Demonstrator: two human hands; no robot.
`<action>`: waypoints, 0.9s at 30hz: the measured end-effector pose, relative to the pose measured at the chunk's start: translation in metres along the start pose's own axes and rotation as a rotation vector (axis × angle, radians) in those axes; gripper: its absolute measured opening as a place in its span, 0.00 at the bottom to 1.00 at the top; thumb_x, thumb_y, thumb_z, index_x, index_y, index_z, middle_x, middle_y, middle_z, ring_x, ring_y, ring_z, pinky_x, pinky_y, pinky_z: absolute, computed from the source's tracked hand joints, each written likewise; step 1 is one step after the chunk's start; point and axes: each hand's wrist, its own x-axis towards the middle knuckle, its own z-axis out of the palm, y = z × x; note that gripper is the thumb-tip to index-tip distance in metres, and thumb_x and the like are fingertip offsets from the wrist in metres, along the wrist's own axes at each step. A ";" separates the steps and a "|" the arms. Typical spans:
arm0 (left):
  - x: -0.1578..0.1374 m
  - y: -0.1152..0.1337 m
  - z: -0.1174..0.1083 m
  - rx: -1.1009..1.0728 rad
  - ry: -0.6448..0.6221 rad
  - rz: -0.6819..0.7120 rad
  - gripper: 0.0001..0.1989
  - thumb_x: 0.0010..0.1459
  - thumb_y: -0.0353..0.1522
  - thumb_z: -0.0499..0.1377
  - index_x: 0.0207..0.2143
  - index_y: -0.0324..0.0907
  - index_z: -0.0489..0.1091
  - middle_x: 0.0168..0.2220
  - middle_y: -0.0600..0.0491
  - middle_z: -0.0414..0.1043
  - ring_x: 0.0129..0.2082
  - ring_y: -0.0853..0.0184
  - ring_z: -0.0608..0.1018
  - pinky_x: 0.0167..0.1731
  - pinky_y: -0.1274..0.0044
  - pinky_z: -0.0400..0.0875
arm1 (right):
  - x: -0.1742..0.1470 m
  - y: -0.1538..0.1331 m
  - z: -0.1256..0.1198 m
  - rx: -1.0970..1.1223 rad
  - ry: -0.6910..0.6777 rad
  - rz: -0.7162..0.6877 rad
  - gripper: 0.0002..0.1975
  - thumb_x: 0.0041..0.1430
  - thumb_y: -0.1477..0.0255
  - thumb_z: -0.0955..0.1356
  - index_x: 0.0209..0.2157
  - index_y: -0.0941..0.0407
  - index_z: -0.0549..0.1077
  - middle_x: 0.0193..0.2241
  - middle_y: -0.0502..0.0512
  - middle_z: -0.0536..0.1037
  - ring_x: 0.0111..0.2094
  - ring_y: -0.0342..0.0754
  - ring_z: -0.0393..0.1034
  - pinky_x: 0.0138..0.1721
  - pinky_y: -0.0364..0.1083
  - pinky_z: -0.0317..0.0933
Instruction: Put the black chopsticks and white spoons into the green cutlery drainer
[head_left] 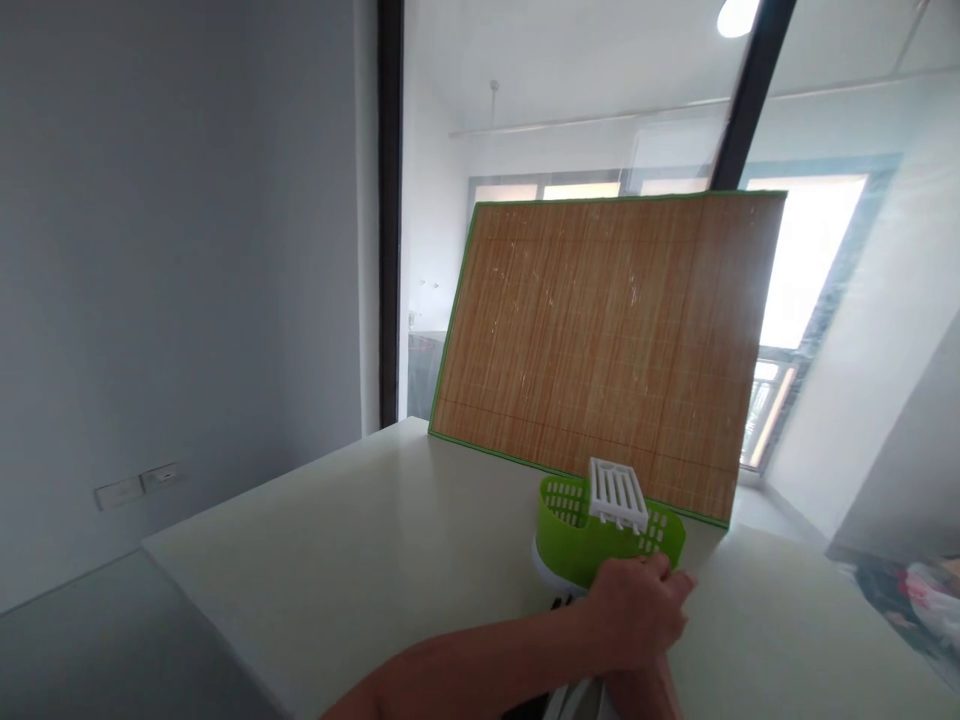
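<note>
Green perforated basket sits near surface's far edge, just before bamboo mat; white slotted rack at its top. Left hand curled at basket's right end, can't tell grip. Right hand hidden behind it, state unclear. Widest room: toward left corner.

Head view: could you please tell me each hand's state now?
Left hand: fingers curled by green basket; grip cannot be told.
Right hand: mostly hidden by the left; cannot be told.
</note>
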 end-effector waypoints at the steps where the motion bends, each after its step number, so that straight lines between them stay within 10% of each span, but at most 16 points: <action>1: -0.014 -0.007 -0.006 -0.031 0.006 -0.015 0.16 0.61 0.38 0.50 0.51 0.46 0.60 0.43 0.50 0.69 0.39 0.61 0.73 0.36 0.72 0.66 | 0.001 -0.003 -0.004 0.002 -0.025 0.002 0.07 0.56 0.71 0.63 0.35 0.50 0.72 0.27 0.56 0.75 0.30 0.55 0.70 0.29 0.50 0.62; 10: -0.106 -0.099 -0.004 -0.033 -0.227 -0.592 0.14 0.51 0.39 0.55 0.39 0.43 0.69 0.33 0.51 0.75 0.36 0.61 0.75 0.35 0.74 0.66 | 0.010 -0.010 -0.022 -0.040 -0.251 -0.060 0.05 0.60 0.69 0.63 0.31 0.51 0.69 0.29 0.50 0.71 0.33 0.50 0.67 0.36 0.49 0.59; 27: -0.117 -0.090 0.007 -0.198 -0.340 -0.508 0.14 0.48 0.40 0.56 0.34 0.44 0.76 0.33 0.50 0.77 0.36 0.60 0.77 0.36 0.74 0.68 | 0.007 -0.006 -0.022 -0.026 -0.248 -0.059 0.07 0.62 0.67 0.62 0.31 0.51 0.69 0.29 0.50 0.72 0.33 0.50 0.67 0.37 0.49 0.59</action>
